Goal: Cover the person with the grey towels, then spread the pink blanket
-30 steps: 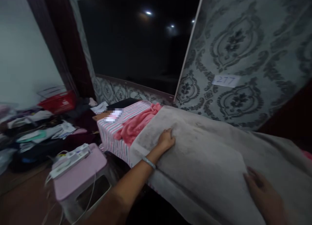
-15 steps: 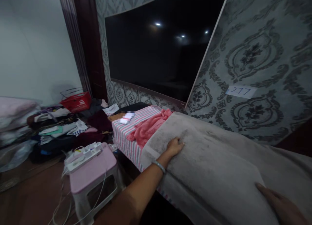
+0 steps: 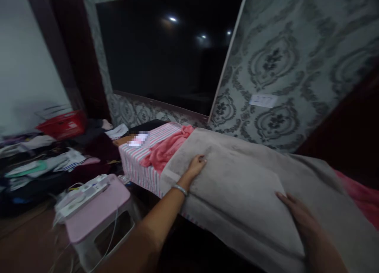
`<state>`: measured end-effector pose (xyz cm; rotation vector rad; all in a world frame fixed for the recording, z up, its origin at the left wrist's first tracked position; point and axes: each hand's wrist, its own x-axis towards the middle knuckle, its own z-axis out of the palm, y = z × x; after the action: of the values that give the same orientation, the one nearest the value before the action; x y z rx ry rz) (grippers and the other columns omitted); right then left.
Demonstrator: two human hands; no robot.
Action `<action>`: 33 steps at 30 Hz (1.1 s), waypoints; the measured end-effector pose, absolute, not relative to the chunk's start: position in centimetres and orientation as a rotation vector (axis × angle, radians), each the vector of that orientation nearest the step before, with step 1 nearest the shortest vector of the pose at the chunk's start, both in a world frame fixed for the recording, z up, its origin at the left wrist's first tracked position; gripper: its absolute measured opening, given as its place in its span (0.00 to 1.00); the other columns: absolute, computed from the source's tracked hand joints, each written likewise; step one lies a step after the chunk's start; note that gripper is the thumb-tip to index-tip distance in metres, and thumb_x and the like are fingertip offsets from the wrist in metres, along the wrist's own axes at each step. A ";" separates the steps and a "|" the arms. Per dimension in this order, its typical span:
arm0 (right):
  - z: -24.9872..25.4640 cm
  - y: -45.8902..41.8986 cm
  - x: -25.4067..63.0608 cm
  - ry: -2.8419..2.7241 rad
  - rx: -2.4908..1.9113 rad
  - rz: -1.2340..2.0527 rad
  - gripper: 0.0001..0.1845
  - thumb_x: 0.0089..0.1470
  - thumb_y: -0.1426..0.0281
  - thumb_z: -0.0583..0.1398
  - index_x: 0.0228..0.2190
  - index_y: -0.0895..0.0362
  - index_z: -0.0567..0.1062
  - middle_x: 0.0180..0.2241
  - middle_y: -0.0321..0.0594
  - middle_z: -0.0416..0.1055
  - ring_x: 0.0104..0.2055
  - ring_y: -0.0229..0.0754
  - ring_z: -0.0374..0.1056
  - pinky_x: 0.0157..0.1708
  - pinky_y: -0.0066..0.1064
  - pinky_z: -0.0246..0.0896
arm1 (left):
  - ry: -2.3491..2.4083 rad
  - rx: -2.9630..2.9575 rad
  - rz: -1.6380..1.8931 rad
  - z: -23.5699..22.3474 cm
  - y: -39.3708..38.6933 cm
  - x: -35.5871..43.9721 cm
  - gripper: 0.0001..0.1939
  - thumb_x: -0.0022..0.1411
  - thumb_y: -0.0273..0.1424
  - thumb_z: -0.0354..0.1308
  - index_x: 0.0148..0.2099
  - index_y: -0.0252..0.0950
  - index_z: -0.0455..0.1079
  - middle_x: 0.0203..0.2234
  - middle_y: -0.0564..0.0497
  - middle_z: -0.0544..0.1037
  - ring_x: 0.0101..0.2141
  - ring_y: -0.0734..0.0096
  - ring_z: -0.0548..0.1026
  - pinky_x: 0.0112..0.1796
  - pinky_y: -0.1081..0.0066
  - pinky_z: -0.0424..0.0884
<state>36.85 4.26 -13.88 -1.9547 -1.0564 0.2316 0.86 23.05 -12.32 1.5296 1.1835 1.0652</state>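
A large grey cloth (image 3: 237,182), soft and blotched with darker marks, lies over a long low surface, with one layer folded over another. On its left part rests my left hand (image 3: 197,165), a bracelet on the wrist. Its fingers are curled in, and whatever may be in them is hidden. My right hand (image 3: 304,217) lies at the edge of the upper layer, fingers stretched out and held low against the cloth. Beyond the cloth's left end is a crumpled pink cloth (image 3: 167,148), on a striped cover (image 3: 137,162).
A pink stool (image 3: 103,214) carrying a white power strip (image 3: 84,198) and loose cables stands at front left. Clothes (image 3: 59,162) are heaped behind it, near a red basket (image 3: 63,125). A large television (image 3: 166,56) hangs above. More pink cloth (image 3: 358,194) shows at right.
The view has swung right, so everything sits further left in the picture. Pink cloth has come into sight at right. Both hands stay on the grey cloth in much the same places.
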 end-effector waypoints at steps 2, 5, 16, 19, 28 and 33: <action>-13.2 4.1 35.6 -0.940 -1.903 0.403 0.39 0.40 0.44 0.62 0.47 0.57 0.80 0.47 0.59 0.77 0.54 0.65 0.72 0.55 0.53 0.66 | 1.146 1.509 1.095 -11.9 23.2 0.7 0.23 0.57 0.33 0.62 0.54 0.31 0.72 0.32 0.49 0.77 0.36 0.64 0.75 0.43 0.66 0.71; -12.9 3.8 34.5 -0.956 -1.673 0.578 0.44 0.39 0.43 0.63 0.50 0.62 0.76 0.51 0.58 0.75 0.55 0.62 0.71 0.55 0.52 0.67 | 1.084 1.474 1.120 -11.5 23.7 0.7 0.27 0.52 0.39 0.67 0.52 0.31 0.72 0.29 0.52 0.75 0.34 0.64 0.74 0.40 0.66 0.70; -14.0 4.5 34.8 -0.965 -1.449 0.601 0.42 0.41 0.45 0.65 0.53 0.58 0.74 0.55 0.51 0.74 0.56 0.57 0.70 0.58 0.50 0.64 | 0.981 1.418 1.152 -11.1 24.4 0.8 0.35 0.42 0.47 0.69 0.49 0.33 0.72 0.20 0.58 0.69 0.24 0.69 0.68 0.27 0.71 0.62; -14.0 4.4 34.8 -0.990 -1.439 0.591 0.42 0.43 0.45 0.65 0.54 0.58 0.74 0.56 0.51 0.73 0.57 0.56 0.69 0.59 0.49 0.63 | 0.976 1.416 1.168 -11.1 24.5 0.8 0.35 0.41 0.47 0.69 0.49 0.33 0.72 0.20 0.59 0.69 0.25 0.70 0.69 0.27 0.71 0.62; -13.7 4.2 34.7 -1.004 -1.468 0.582 0.43 0.43 0.47 0.64 0.56 0.59 0.72 0.60 0.51 0.70 0.61 0.57 0.66 0.61 0.50 0.60 | 1.046 1.493 1.110 -11.7 25.0 0.6 0.37 0.49 0.45 0.66 0.59 0.34 0.69 0.26 0.54 0.73 0.31 0.63 0.74 0.33 0.67 0.70; -12.6 4.6 35.0 -1.010 -1.548 0.604 0.37 0.45 0.54 0.63 0.55 0.57 0.73 0.54 0.46 0.75 0.56 0.56 0.70 0.58 0.49 0.64 | 1.119 1.518 0.929 -10.0 26.3 0.3 0.42 0.53 0.47 0.66 0.67 0.40 0.63 0.61 0.39 0.71 0.60 0.51 0.70 0.55 0.58 0.71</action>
<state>34.98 4.60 -12.63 -1.5484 -1.0105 0.6039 0.32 26.35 -9.95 1.5178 1.1193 0.9294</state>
